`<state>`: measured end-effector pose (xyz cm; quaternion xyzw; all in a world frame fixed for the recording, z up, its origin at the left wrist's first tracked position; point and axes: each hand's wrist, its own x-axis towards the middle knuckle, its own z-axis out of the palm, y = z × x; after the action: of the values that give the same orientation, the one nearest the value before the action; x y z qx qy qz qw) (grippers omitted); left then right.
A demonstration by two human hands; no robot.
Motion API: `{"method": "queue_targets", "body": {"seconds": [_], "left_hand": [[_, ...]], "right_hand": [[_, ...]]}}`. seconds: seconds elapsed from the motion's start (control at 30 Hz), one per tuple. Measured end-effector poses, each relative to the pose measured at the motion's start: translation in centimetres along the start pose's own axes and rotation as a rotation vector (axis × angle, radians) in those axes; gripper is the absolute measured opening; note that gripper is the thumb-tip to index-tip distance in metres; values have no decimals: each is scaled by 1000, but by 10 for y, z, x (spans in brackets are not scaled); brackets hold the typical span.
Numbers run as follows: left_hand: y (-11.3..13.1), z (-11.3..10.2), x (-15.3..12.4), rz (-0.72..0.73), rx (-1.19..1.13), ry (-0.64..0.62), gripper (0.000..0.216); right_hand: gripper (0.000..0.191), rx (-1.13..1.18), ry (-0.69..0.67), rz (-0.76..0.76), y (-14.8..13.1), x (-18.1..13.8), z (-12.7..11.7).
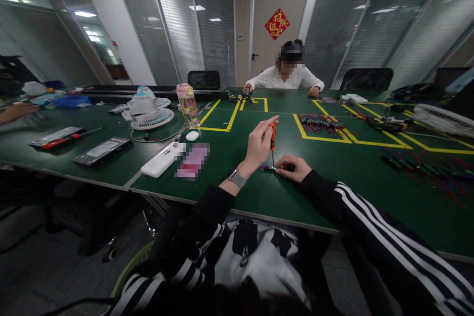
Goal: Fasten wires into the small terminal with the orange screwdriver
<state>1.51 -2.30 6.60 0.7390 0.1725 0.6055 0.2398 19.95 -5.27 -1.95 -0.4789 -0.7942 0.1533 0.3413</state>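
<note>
You are sitting at the near edge of a green surface (229, 192), black sleeves with white stripes reaching forward. Your left hand (257, 145), a watch (235, 177) on its wrist, is gripping the orange handle of a small screwdriver (273, 140), fingers pressed together around it; the tool is standing upright, its tip resting on a small connector piece (272, 168) lying on the surface just ahead of you. Your right hand (294, 168) is pinching that piece flat against the surface, right beside the tip.

To your left, a white power bank (162, 159) is lying next to a blurred pink object; any writing on either cannot be read. A white mouse-like item (192, 136) is sitting just beyond. Further left, a dark flat tray (102, 151) and a red-handled tool (66, 139) are resting.

Farther out, a pink drinking bottle (187, 105) is standing upright, its contents hard to tell, beside a white desk fan (148, 111) tilted down. Yellow tape is marking rectangles on the surface; one is holding a heap of coloured wires (321, 123).

At the far side, another person in a white shirt (285, 79) is working with both hands. Behind, a red diamond decoration (277, 23) with gold characters is hanging on the door.
</note>
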Motion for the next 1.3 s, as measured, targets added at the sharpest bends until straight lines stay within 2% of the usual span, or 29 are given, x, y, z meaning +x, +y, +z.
{"method": "queue_targets", "body": {"seconds": [0.27, 0.5, 0.7, 0.9, 1.1, 1.3], "left_hand": [[2, 1, -1, 14, 114, 58, 22], [-4, 4, -1, -57, -101, -31, 33], [0, 3, -1, 3, 60, 70, 21], [-2, 2, -1, -42, -89, -44, 35], [1, 1, -1, -6, 87, 70, 23], [-4, 3, -1, -45, -77, -21, 35]], "right_hand": [[24, -1, 4, -2, 2, 0, 1], [23, 1, 6, -8, 2, 1, 1], [23, 3, 7, -2, 0, 0, 0], [23, 7, 9, 12, 0, 0, 0], [21, -4, 6, 7, -2, 0, 1], [21, -3, 5, 13, -1, 0, 1]]}}
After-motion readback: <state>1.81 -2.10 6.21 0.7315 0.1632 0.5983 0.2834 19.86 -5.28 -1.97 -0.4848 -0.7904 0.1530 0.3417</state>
